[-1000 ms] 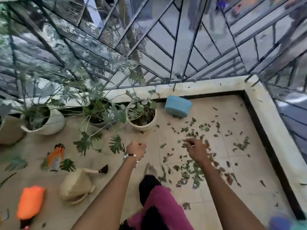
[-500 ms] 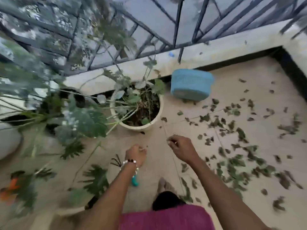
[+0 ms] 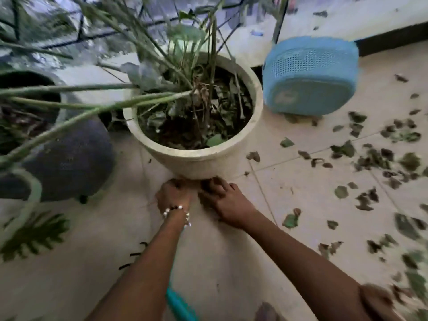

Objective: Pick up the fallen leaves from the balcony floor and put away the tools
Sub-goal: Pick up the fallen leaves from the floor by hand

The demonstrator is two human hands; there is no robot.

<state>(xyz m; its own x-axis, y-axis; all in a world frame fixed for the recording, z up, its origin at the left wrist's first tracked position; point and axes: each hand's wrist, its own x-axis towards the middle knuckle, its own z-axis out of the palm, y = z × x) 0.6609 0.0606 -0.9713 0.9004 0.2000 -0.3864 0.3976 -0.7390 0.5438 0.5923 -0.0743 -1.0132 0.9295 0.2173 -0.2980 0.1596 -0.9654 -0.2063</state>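
Observation:
Dry and green fallen leaves (image 3: 342,149) lie scattered over the tiled balcony floor on the right. My left hand (image 3: 173,195) is curled into a fist at the base of a white plant pot (image 3: 199,156). A teal handle (image 3: 180,304) shows under that forearm and seems to run up into the fist. My right hand (image 3: 227,200) is beside it, with bent fingers spread and their tips on the floor against the pot's base. I see nothing gripped in it. A blue plastic basket (image 3: 310,75) lies on its side behind the leaves.
A dark grey pot (image 3: 69,163) stands left of the white one, and long green stalks reach out over it. The pale balcony ledge (image 3: 347,15) and railing run along the back. A fern-like leaf (image 3: 34,235) lies on the floor at left.
The view has dropped down and closer to the white pot. Both hands moved forward from mid-air to the floor at the pot's base, and the right hand's pinch has spread.

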